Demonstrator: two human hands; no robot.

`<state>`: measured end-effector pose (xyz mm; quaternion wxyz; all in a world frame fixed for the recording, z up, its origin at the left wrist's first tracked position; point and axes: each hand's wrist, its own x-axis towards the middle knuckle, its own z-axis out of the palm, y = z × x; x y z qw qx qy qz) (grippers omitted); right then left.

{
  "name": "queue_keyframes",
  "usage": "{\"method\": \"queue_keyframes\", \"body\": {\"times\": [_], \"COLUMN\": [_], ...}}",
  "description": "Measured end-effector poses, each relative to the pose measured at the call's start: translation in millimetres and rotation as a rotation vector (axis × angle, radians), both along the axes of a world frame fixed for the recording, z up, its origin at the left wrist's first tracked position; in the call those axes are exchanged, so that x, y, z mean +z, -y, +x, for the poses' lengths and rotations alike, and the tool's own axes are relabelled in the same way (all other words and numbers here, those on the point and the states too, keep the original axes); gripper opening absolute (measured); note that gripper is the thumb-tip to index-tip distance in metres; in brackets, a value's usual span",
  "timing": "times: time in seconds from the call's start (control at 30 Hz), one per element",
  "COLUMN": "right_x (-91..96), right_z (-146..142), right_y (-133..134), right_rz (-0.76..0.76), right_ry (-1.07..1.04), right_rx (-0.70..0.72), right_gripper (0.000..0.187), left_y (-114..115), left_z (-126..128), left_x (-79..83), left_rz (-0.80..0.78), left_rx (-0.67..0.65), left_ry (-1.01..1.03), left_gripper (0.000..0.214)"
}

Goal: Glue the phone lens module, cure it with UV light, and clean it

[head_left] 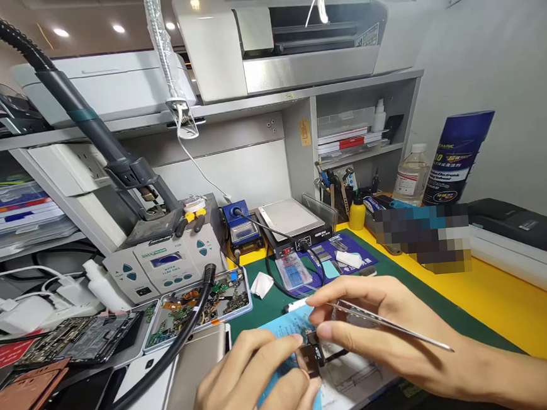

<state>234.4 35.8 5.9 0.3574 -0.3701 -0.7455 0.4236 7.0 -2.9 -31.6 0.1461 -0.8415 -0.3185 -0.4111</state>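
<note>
In the head view my left hand (pixel 252 386) grips a small dark electronic part (pixel 310 359) with bent fingers, low in the middle. The part has a brownish flat face and a black piece with white marks along its right side. My right hand (pixel 387 325) comes in from the right, its thumb by the top of the part. A pair of metal tweezers (pixel 397 328) lies across that hand, held between thumb and fingers and pointing back toward the wrist. Under both hands is a light-blue sheet (pixel 283 330) beside a whitish printed surface (pixel 351 382).
A tray (pixel 248 295) of loose circuit parts stands left, crossed by a black hose (pixel 171 346). Behind are a grey rework station (pixel 164 264), a blue soldering unit (pixel 241 223) and a heating plate (pixel 288 219). Bottles and a blue spray can (pixel 459 159) stand at right.
</note>
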Motion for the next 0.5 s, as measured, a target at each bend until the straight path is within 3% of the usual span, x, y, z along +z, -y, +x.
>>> {"method": "queue_keyframes", "body": {"times": [0.23, 0.5], "right_x": [-3.8, -4.5], "right_z": [0.4, -2.3], "right_y": [2.1, 5.6], "right_rz": [-0.198, -0.181], "right_ry": [-0.128, -0.132], "right_rx": [0.087, 0.108], "right_gripper": [0.026, 0.023], "left_y": [0.3, 2.2], "left_z": [1.7, 3.1], "left_x": [-4.2, -2.0], "left_rz": [0.108, 0.179], "left_rx": [0.070, 0.093], "left_ry": [-0.072, -0.114], "left_gripper": [0.016, 0.015]}}
